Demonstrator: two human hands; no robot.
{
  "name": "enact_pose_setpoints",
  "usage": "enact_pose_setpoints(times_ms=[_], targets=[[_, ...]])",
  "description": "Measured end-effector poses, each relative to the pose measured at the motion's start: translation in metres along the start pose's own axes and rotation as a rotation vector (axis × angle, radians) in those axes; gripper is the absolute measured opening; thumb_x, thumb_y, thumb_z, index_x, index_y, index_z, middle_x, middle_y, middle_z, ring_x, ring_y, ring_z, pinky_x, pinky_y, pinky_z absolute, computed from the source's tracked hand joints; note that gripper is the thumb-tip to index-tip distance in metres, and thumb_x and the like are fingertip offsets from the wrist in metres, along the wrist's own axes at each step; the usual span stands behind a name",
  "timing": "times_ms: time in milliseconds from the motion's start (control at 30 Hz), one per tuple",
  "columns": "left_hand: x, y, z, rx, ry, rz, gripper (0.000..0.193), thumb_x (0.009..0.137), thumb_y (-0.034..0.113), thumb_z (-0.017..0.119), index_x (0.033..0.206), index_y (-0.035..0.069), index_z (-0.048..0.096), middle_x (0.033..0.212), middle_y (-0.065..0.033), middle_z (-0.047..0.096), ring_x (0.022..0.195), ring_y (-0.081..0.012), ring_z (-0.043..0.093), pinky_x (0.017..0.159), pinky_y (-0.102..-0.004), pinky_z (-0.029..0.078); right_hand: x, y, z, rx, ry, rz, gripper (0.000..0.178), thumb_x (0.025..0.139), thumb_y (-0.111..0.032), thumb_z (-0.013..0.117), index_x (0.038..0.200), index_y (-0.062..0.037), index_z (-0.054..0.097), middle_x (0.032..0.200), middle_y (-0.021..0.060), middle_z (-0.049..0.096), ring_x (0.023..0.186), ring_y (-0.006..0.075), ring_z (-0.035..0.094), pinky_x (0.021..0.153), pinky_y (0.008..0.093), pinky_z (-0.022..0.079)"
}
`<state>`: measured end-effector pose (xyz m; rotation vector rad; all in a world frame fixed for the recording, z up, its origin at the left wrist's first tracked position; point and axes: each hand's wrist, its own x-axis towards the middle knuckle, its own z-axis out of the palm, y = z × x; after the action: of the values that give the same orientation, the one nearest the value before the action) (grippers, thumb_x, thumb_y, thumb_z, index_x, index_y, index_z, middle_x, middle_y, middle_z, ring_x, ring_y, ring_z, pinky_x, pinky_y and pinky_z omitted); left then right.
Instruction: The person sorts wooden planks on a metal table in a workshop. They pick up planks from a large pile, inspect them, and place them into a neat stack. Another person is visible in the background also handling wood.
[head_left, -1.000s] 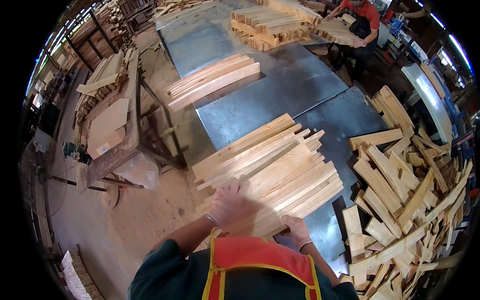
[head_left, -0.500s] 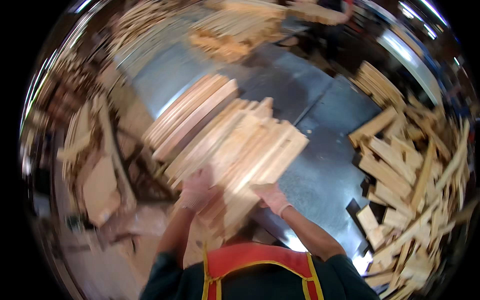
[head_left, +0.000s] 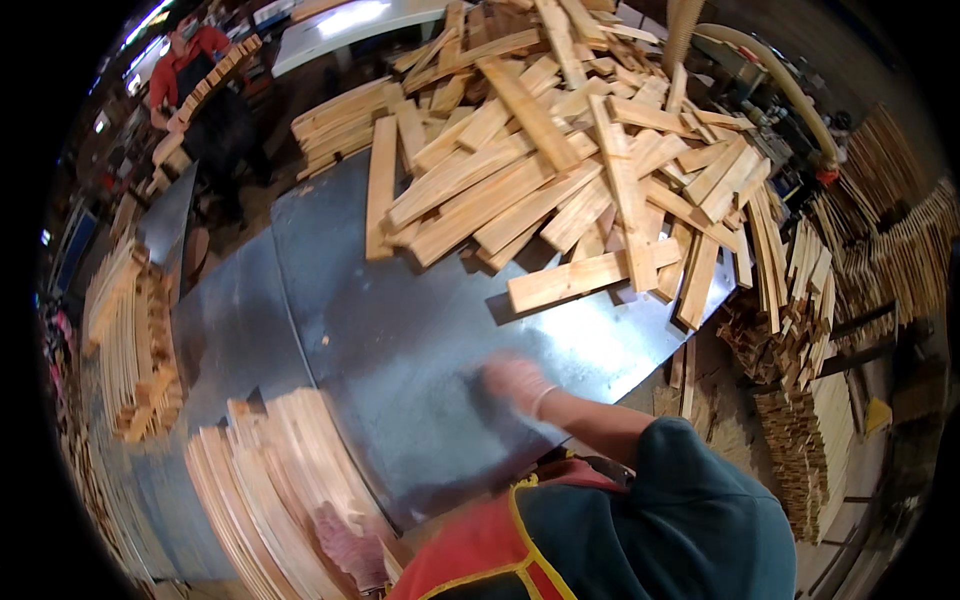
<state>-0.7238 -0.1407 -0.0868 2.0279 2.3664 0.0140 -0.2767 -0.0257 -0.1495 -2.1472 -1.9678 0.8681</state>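
Note:
My left hand (head_left: 350, 548), in a pale pinkish glove, lies against the near end of a bundle of light wooden boards (head_left: 300, 450). Its fingers are stretched out along the wood. Over the bare metal tabletop (head_left: 400, 400), to the right of that bundle, is my right hand (head_left: 515, 383), gloved alike. Motion smears its fingers, and no board shows in it. Beyond the right hand, a loose heap of short wooden boards (head_left: 560, 200) covers the far part of the table. One board (head_left: 590, 275) lies crosswise at the heap's near edge.
At far left stands another stack of boards (head_left: 135, 350). A person (head_left: 200, 90) in a red top and dark apron carries a row of wood pieces. Stacked wood (head_left: 800, 450) fills the right side past the table edge. A ribbed hose (head_left: 770, 70) hangs behind the heap.
My view has swung to the right, toward the heap. The right hand has come off the bundle and out over the tabletop; the left hand stays at the bundle.

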Motion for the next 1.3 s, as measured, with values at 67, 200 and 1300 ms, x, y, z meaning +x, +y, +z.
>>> enact_pose_setpoints(times_ms=[67,200,1300], targets=[[0.015,0.05,-0.007,-0.195,-0.118,0.067,0.079,0.085,0.034,0.071,0.155,0.008,0.045,0.156,-0.0199,0.045,0.144,-0.0403,0.041,0.121,-0.0493,0.032,0.034,0.153,0.044,1.136,0.552,0.153,0.011,0.097,-0.025,0.066,0.092,-0.0184,0.06,0.073,0.0017,0.057,0.068,0.0228,0.06,0.073,0.0392,0.055],[0.035,0.143,-0.021,-0.192,-0.265,0.342,0.082,0.083,0.039,0.072,0.154,0.008,0.046,0.155,-0.02,0.046,0.144,-0.0388,0.041,0.12,-0.0505,0.032,0.038,0.185,-0.082,2.081,0.941,0.585,0.015,0.101,-0.028,0.067,0.104,-0.0153,0.059,0.073,0.0,0.056,0.065,0.019,0.058,0.069,0.0358,0.055],[-0.024,0.119,0.007,-1.672,-1.213,-0.176,0.058,0.095,0.008,0.062,0.151,0.002,0.049,0.128,-0.0056,0.066,0.111,-0.0122,0.061,0.094,-0.0273,0.05,-0.099,0.013,0.037,1.877,-0.613,0.14,0.059,0.096,-0.021,0.074,0.147,-0.0029,0.05,0.133,0.0109,0.065,0.117,0.0281,0.066,0.105,0.0459,0.054]])
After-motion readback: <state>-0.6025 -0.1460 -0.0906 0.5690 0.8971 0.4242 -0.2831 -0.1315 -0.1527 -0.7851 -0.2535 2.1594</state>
